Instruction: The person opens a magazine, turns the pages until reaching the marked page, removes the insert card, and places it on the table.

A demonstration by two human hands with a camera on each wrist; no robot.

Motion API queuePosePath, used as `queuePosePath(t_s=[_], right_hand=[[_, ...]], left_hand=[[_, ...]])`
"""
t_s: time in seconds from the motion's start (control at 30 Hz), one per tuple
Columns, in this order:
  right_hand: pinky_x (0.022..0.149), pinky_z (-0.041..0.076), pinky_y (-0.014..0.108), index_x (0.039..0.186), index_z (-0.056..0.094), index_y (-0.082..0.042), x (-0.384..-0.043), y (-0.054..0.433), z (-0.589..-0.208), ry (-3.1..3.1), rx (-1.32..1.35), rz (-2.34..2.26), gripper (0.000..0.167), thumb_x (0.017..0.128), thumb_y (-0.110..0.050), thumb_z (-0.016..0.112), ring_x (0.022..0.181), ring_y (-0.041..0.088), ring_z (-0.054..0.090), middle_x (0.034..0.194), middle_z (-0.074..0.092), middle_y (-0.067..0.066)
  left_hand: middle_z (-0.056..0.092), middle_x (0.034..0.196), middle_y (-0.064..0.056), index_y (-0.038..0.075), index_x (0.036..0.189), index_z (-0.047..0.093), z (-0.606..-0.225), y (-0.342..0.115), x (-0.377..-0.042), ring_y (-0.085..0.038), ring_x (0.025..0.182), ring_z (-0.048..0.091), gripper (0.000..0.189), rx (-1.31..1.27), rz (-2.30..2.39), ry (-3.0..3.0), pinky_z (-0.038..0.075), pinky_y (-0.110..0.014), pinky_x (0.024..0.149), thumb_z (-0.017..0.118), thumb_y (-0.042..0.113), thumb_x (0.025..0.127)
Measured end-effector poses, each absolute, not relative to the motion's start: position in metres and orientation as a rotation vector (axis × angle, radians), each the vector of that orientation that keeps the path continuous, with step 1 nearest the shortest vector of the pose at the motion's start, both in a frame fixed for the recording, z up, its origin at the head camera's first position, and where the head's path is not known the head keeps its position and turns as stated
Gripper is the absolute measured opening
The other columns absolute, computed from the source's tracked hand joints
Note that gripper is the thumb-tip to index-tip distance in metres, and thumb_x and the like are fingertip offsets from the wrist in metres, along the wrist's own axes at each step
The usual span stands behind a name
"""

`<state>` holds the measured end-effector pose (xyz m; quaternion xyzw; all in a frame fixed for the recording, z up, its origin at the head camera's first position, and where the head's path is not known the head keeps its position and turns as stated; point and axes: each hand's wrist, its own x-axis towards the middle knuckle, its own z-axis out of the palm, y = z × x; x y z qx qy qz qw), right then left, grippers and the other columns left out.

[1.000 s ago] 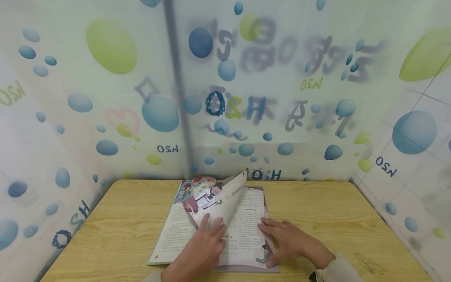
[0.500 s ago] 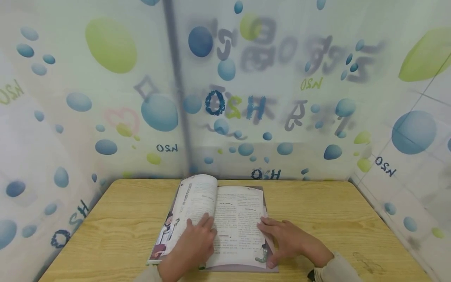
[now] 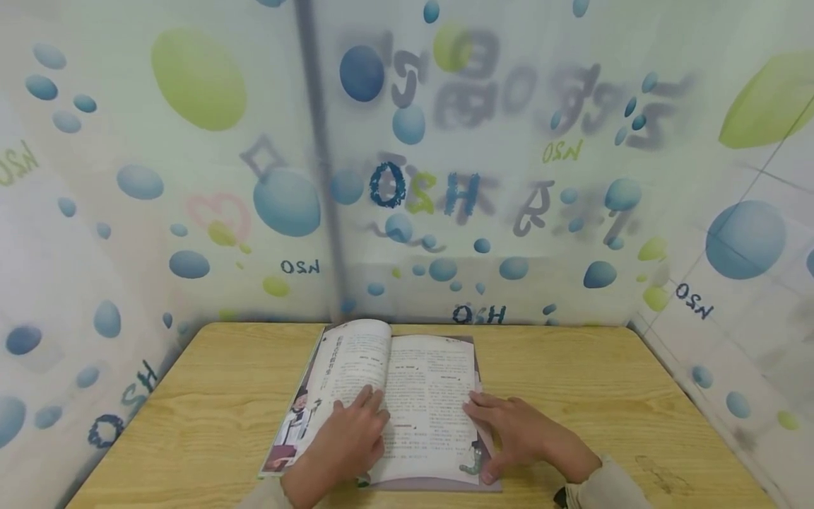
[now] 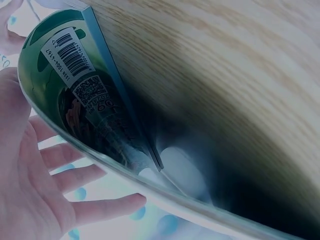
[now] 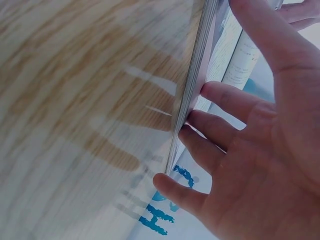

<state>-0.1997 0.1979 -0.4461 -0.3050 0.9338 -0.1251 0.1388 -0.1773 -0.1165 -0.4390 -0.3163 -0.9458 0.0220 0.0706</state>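
An open magazine with columns of print lies on the wooden table. Its left-hand leaves arch up from the spine, and a robed figure is printed near their outer edge. My left hand rests on the left page close to the spine, fingers stretched out. In the left wrist view the curved cover shows a barcode, and the fingers are spread beside it. At the magazine's right edge lies my right hand. Its fingertips touch the page edges in the right wrist view, with the fingers spread.
The wooden table extends on both sides of the magazine. Behind it and at the sides hang pale curtains with blue and green dots and mirrored lettering. A dark scribble marks the table at right.
The lifted leaf has come over to the left and now lies on the left side. My left hand moved left with it, then settled near the spine. My right hand stayed in place.
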Motion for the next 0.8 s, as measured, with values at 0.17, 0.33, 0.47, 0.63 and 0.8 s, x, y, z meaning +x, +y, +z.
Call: queuePosePath(t_s=[0.17,0.33,0.47,0.63,0.8], right_hand=[[0.107,0.035,0.061,0.148,0.048,-0.012,-0.1995,0.1979,-0.4452,2.698,-0.886,-0.369,0.108,0.062,-0.069,0.079,0.142,0.033,0.038,0.156,0.039,0.012],[0.108,0.034,0.061,0.148,0.048,-0.012,-0.1995,0.1972,-0.445,2.695,-0.879,-0.375,0.108,0.062,-0.069,0.079,0.142,0.033,0.038,0.156,0.039,0.012],[0.108,0.033,0.061,0.148,0.048,-0.012,-0.1997,0.1967,-0.4448,2.699,-0.882,-0.379,0.107,0.063,-0.069,0.079,0.142,0.033,0.038,0.156,0.039,0.012],[0.106,0.035,0.062,0.147,0.05,-0.012,-0.2006,0.1964,-0.4453,2.709,-0.89,-0.36,0.106,0.062,-0.07,0.078,0.141,0.034,0.04,0.155,0.041,0.013],[0.105,0.036,0.062,0.146,0.052,-0.012,-0.2023,0.196,-0.4438,2.702,-0.891,-0.361,0.104,0.064,-0.071,0.077,0.14,0.033,0.04,0.154,0.042,0.013]], left_hand=[[0.061,0.132,-0.018,0.007,0.106,0.072,-0.4394,-0.1186,-0.1773,-0.038,0.124,0.056,0.027,-0.948,0.053,-2.847,0.053,-0.067,0.075,0.07,0.026,0.085],[0.061,0.132,-0.018,0.007,0.105,0.072,-0.4404,-0.1205,-0.1775,-0.039,0.124,0.056,0.027,-0.951,0.043,-2.842,0.053,-0.067,0.074,0.069,0.025,0.086],[0.061,0.132,-0.019,0.007,0.105,0.072,-0.44,-0.1211,-0.1773,-0.039,0.124,0.056,0.026,-0.949,0.035,-2.843,0.053,-0.067,0.074,0.069,0.025,0.086],[0.061,0.131,-0.019,0.007,0.106,0.072,-0.4396,-0.1215,-0.1767,-0.039,0.124,0.056,0.027,-0.942,0.034,-2.847,0.053,-0.067,0.074,0.069,0.025,0.086],[0.061,0.131,-0.018,0.008,0.108,0.072,-0.4379,-0.1213,-0.1764,-0.038,0.123,0.056,0.029,-0.932,0.058,-2.841,0.054,-0.065,0.074,0.07,0.027,0.086]])
